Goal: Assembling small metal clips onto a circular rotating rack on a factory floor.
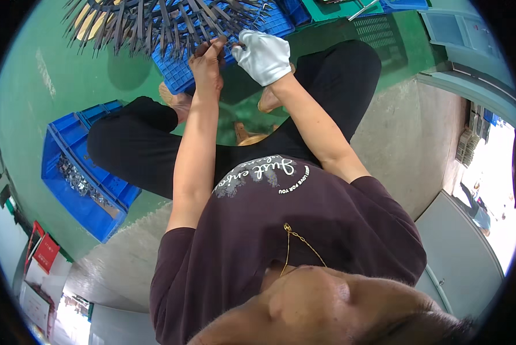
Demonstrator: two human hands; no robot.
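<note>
A rack of many dark, thin prongs point(154, 26) fans out along the upper edge of the head view. My bare left hand point(207, 64) is at the prongs' near ends, its fingers pinched together; what lies between them is too small to make out. Close on its right, my right hand point(264, 56) wears a white glove. Its fingers are curled and closed near the prong tips, and any part in them is hidden. Beneath the rack and both hands lies a blue plastic crate point(176, 73) with a grid surface.
A blue bin point(85, 209) holding small shiny metal pieces sits on the floor left of my left knee. A green tray point(327, 10) stands beyond my right hand. My bent legs point(344, 75) flank the crate. A wooden stool point(249, 138) shows beneath me.
</note>
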